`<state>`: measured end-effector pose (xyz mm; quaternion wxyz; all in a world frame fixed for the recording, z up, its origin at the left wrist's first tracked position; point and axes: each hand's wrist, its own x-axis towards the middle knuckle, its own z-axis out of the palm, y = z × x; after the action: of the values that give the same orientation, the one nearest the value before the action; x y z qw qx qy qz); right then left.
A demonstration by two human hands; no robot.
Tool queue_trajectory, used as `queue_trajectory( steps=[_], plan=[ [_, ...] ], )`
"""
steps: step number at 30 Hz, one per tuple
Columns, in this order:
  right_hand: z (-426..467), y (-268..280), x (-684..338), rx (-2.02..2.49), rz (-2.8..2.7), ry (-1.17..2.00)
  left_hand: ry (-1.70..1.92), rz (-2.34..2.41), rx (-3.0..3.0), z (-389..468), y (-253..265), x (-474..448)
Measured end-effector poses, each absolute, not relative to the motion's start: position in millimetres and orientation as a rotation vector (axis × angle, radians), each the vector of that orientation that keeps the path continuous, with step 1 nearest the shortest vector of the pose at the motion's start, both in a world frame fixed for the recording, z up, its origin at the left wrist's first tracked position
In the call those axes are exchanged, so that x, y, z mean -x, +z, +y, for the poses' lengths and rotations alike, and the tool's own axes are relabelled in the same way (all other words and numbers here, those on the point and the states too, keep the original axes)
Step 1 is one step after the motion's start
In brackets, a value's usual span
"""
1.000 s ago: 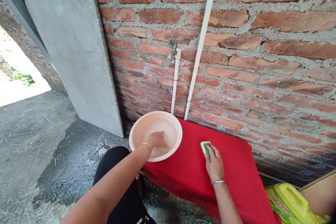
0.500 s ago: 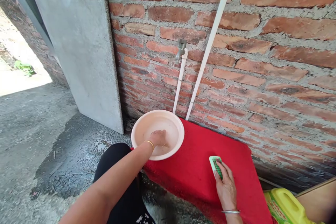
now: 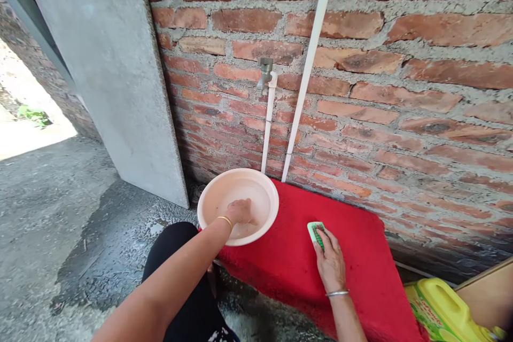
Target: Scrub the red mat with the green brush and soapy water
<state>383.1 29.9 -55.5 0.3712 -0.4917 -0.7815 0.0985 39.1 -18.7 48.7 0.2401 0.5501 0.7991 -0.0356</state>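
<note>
A pale pink plastic basin (image 3: 207, 215) holding water sits at the left end of a red cloth-covered bench (image 3: 280, 259). My left hand (image 3: 239, 211), with a gold bracelet at the wrist, reaches down into the basin; its fingers are partly under water and I cannot see whether they hold anything. On the right, my right hand (image 3: 331, 259), wearing a silver bangle, has its fingers closed over a green scrub brush (image 3: 316, 230) with a pale mint edge. The brush is over the red cloth, to the right of the basin.
Behind the bench rises a brick wall (image 3: 244, 21) with a tap (image 3: 264, 72) and white pipes (image 3: 308, 72). A grey slab (image 3: 108, 80) leans at the left, above wet concrete floor (image 3: 100, 256). A yellow jug (image 3: 444, 304) stands at the lower right.
My right hand has moved the brush left and farther from me over the red cloth. My left hand stays in the basin. The view has shifted slightly right.
</note>
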Motion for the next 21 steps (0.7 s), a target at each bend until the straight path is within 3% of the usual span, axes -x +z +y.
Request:
queue_trajectory(
  steps=[5, 11, 21],
  plan=[
    [30.8, -59.7, -412.8, 1.296, -1.960, 0.169, -0.150, 2.169, -1.486, -18.1, 54.3, -41.4],
    [3.3, -61.5, -423.4, 1.280, -1.994, 0.295, -0.124, 2.167, -1.487, -19.4, 58.6, -43.0],
    [-14.1, -52.2, -365.6, 1.105, -2.161, 0.460, -0.176, 2.161, -1.494, -18.0, 55.0, -40.6]
  ],
)
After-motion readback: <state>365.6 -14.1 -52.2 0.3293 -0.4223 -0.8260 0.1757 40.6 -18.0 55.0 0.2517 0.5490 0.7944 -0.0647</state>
